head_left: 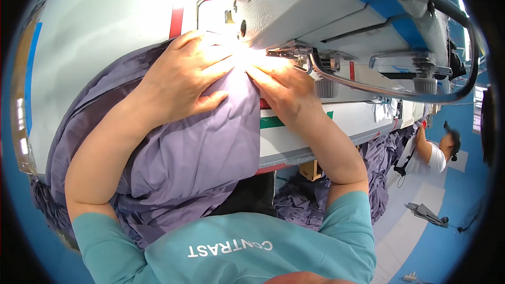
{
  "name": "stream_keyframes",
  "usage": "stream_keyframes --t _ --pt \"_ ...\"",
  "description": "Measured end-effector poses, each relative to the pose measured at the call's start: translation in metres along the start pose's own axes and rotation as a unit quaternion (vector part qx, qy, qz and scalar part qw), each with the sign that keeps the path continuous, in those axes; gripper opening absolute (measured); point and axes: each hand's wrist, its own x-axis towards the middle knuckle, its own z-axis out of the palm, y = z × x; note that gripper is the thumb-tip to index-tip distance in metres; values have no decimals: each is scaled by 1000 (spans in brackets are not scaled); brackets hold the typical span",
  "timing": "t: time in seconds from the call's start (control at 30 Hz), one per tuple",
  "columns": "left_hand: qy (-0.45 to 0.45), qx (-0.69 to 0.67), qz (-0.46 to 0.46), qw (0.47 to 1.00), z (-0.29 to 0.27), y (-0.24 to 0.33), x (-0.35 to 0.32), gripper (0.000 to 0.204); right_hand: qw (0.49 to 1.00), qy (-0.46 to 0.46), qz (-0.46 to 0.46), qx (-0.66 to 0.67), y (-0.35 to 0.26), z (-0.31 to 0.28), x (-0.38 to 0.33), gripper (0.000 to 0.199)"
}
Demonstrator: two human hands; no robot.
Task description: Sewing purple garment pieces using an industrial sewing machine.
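A large piece of greyish-purple fabric [213, 129] drapes over the white machine table and down across my lap. My left hand [184, 76] lies on it with the fingers stretched toward the needle area and the thumb spread to the side. At the fabric's right edge, the bent fingers of my right hand [284, 81] pinch the cloth close to the sewing machine's presser area. Strong glare from a lamp washes out the fingertips of both hands and the stitching spot. The sewing machine [310, 10] stands just beyond and to the right of my hands.
A curved metal bar [389, 93] arches out from the machine on the right. More purple cloth [376, 173] hangs in a heap below the table's right side. Farther right, a person in a white top [434, 158] works. A folded grey umbrella [427, 214] is at lower right.
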Motion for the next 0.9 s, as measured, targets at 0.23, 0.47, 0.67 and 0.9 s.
stream_keyframes --t 0.23,0.47,0.67,0.9 --pt "12 14 -1 1000 2 -8 2 45 1000 15 -1 -26 -2 -2 3 37" --pt "29 18 8 999 3 -17 7 39 997 2 72 -11 -7 -1 9 36" --pt "70 -12 13 997 5 -20 6 33 999 24 28 -13 -9 -6 14 33" --pt "77 -8 26 997 8 -22 11 31 1000 -1 0 2 -9 -12 9 33"
